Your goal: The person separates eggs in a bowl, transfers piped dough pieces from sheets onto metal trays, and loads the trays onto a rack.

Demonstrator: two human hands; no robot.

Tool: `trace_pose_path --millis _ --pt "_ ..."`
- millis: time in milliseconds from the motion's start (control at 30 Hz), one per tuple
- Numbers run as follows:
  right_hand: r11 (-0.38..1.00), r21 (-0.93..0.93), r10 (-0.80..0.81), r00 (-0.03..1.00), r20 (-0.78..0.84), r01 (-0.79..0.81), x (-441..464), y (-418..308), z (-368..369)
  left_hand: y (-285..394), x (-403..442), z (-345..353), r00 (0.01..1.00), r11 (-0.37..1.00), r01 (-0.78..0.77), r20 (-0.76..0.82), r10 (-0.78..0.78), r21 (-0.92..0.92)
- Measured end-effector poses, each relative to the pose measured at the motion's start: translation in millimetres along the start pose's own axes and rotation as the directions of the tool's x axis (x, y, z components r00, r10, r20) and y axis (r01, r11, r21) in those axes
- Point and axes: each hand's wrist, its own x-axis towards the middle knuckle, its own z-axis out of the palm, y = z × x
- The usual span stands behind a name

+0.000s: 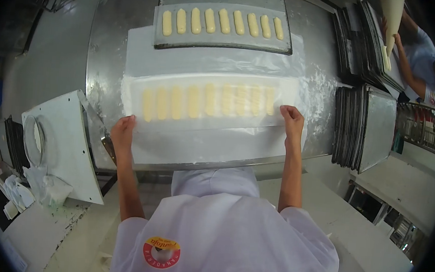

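Note:
A thin translucent paper sheet (177, 124) stretches between my hands above the white, powder-dusted work surface. Several pale yellow batter strips (209, 99) show hazily through it in a row. My left hand (122, 131) is closed in a pinch at the sheet's near left corner. At the right end, my right hand (292, 122) pinches the other near corner. Farther back, a metal tray (219, 47) carries another paper sheet with several piped batter strips (223, 21), these uncovered and sharp to see.
Stacked dark baking trays (348, 126) stand at the table's right edge, with more trays (370, 43) behind. A co-worker's arm (411, 74) is beside a piping bag (391, 22) at far right. A long knife (107, 145) lies by my left forearm, near a white board (66, 144).

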Motion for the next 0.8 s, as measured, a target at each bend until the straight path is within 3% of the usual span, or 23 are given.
trace_pose_path --millis 67,133,233,300,400,600,700,800 --pt "1.0 -0.02 -0.003 0.999 -0.044 0.002 9 -12 7 6 7 5 0.998 0.997 -0.056 0.0 0.056 0.055" --pt "0.981 -0.182 -0.075 0.997 -0.018 0.071 20 -15 9 8 9 6 0.994 0.988 -0.109 0.001 0.109 0.113" --pt "0.979 -0.159 -0.128 0.991 0.027 0.131 34 4 2 5 14 2 0.994 0.983 -0.109 0.03 0.106 0.15" --pt "0.989 -0.1 -0.102 0.994 0.037 0.105 36 6 4 5 16 3 0.98 0.981 -0.192 0.057 0.19 0.04" --pt "0.996 -0.085 -0.022 1.0 -0.001 0.022 33 -15 16 19 24 8 0.992 0.983 -0.129 0.009 0.128 0.135" --pt "0.966 -0.164 -0.18 0.976 0.123 0.199 45 -2 8 23 33 8 0.991 0.967 -0.131 0.012 0.131 0.22" --pt "0.984 0.058 -0.174 0.974 0.147 0.167 27 -26 -1 35 30 -7 0.994 0.994 -0.086 0.08 0.08 0.074" --pt "0.978 0.098 -0.196 0.975 0.108 0.186 15 -46 -14 66 16 -17 0.998 0.996 -0.043 0.055 0.039 0.082"
